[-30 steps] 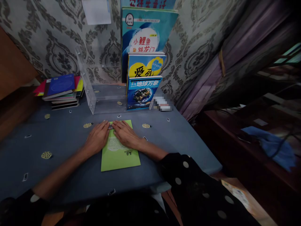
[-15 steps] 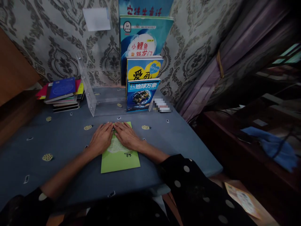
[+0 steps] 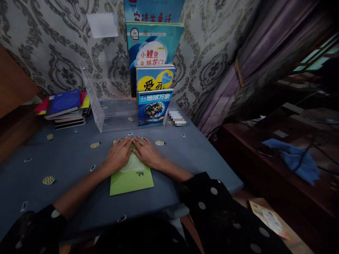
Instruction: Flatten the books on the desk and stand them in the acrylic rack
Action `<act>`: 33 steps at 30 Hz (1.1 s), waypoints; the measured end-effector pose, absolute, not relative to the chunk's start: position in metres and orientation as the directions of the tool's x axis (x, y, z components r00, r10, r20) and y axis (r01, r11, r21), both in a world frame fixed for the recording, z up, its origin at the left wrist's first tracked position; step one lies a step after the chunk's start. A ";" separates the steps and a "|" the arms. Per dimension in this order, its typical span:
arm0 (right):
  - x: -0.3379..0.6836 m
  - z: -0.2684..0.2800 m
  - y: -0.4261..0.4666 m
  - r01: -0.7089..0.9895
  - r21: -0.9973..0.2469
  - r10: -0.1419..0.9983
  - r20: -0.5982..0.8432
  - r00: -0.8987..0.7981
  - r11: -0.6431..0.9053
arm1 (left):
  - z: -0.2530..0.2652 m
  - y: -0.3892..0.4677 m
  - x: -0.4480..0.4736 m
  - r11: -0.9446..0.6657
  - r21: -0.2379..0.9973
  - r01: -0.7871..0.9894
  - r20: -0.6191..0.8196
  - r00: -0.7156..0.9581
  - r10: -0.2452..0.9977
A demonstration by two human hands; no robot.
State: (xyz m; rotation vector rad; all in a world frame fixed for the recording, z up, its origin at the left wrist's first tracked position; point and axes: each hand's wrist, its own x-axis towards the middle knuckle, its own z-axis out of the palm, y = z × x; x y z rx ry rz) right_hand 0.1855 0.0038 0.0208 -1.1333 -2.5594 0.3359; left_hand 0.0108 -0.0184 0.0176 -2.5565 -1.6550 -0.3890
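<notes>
A green book [image 3: 132, 181] lies flat on the blue-grey tablecloth, with small printed text and a dark logo on the side facing up. My left hand [image 3: 119, 152] rests palm down on its upper left part, fingers stretched out. On the upper right part lies my right hand [image 3: 146, 151], also flat with its fingers extended. The two hands nearly meet at the fingertips near the book's far edge and cover much of its upper half. Neither hand is wrapped round anything.
Behind the book stands a clear acrylic rack [image 3: 99, 116], its right side holding several upright books [image 3: 155, 107]. A stack of books [image 3: 66, 106] sits at the back left. A blurred-out small object [image 3: 177, 118] is right of the rack. The table's edge [image 3: 235, 185] ends at right.
The view has shifted slightly, moving the rack and table leftward in the picture. My left hand has slid a little to the right across the book, baring its upper left corner. Both hands stay flat.
</notes>
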 end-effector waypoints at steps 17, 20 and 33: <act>0.214 0.016 -0.005 0.687 -0.419 0.798 0.196 -0.570 0.594 | 0.014 0.009 0.022 -0.593 0.168 0.787 0.189 0.565 0.803; 0.216 0.014 -0.009 0.680 -0.425 0.794 0.198 -0.575 0.597 | 0.014 0.016 0.020 -0.626 0.195 0.755 0.169 0.603 0.780; 0.242 0.025 -0.054 0.568 -0.480 0.700 0.150 -0.698 0.669 | 0.018 0.025 0.018 -0.698 0.233 0.677 0.181 0.675 0.716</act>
